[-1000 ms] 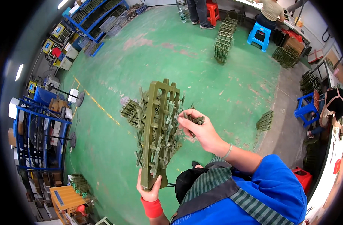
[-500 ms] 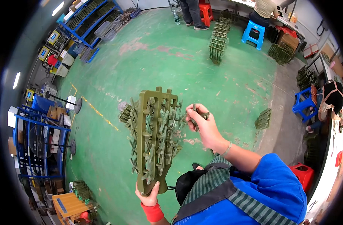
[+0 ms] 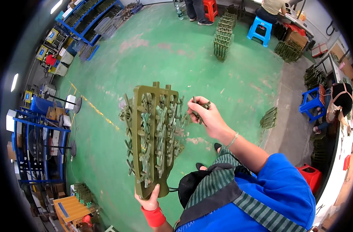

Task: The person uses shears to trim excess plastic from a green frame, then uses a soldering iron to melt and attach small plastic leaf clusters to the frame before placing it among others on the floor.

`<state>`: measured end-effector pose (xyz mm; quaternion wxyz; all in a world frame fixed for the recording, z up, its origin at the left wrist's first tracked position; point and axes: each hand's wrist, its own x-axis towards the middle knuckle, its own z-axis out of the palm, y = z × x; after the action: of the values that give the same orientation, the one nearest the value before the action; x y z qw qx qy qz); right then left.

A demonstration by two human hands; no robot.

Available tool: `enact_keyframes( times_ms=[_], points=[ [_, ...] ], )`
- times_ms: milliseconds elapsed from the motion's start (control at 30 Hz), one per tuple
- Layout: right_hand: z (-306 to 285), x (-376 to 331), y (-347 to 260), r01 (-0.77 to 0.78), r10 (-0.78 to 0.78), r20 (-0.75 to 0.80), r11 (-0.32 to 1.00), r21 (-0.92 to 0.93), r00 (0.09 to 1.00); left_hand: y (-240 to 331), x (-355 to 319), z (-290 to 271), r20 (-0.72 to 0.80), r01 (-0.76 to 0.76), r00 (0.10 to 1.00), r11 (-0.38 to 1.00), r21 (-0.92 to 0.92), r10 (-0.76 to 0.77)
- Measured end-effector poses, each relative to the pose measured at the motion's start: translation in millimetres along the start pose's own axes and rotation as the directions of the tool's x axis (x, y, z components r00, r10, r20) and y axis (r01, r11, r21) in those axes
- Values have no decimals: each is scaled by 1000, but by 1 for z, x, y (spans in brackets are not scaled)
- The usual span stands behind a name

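An olive-green rack point(image 3: 136, 129) with long slotted bars stands upright in front of me, tilted slightly. Small mottled green branching pieces point(image 3: 161, 127) stick out along its bars in rows. My left hand point(image 3: 148, 198), with a red band at the wrist, is closed round the rack's bottom end. To the right of the rack, my right hand point(image 3: 209, 119) is closed on a few small dark green sticks point(image 3: 203, 104), which poke out between thumb and fingers. These sticks are apart from the rack; their exact shape is partly hidden by the fingers.
Similar racks stand in a row on the green floor point(image 3: 224, 33), and one rack point(image 3: 269, 118) stands at the right. Blue shelving point(image 3: 41, 147) and a wooden table point(image 3: 70, 208) are on the left. Seated people, a blue stool point(image 3: 260, 31) and a red stool point(image 3: 309, 178) are along the right.
The rack, with my left hand on it, has shifted a little left and up. My right hand has moved slightly up, still closed on the sticks.
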<state>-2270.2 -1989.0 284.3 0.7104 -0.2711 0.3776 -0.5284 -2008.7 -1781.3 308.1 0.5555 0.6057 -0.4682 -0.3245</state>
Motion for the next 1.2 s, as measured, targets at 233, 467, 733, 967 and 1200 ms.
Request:
enact_keyframes(
  times_ms=[233, 467, 733, 967, 1200],
  points=[
    [-7, -19, 14, -193, 194, 51, 981, -33, 980, 2, 4, 0, -11, 9, 1000, 999, -49, -9],
    [-3, -42, 25, -419, 418, 188, 907, -39, 889, -8, 7, 1, -22, 18, 1000, 990, -140, -21],
    [-1, -58, 36, -387, 404, 314, 914, -119, 859, -9, 5, 5, -31, -20, 999, 991, -132, 16],
    [43, -65, 31, -211, 237, 345, 971, -112, 908, 1, 3, 15, -47, 6, 999, 999, -37, -8],
    [44, -60, 38, -208, 237, 296, 970, -126, 925, -1, -2, 18, 16, -48, 999, 993, 107, 46]
  ],
)
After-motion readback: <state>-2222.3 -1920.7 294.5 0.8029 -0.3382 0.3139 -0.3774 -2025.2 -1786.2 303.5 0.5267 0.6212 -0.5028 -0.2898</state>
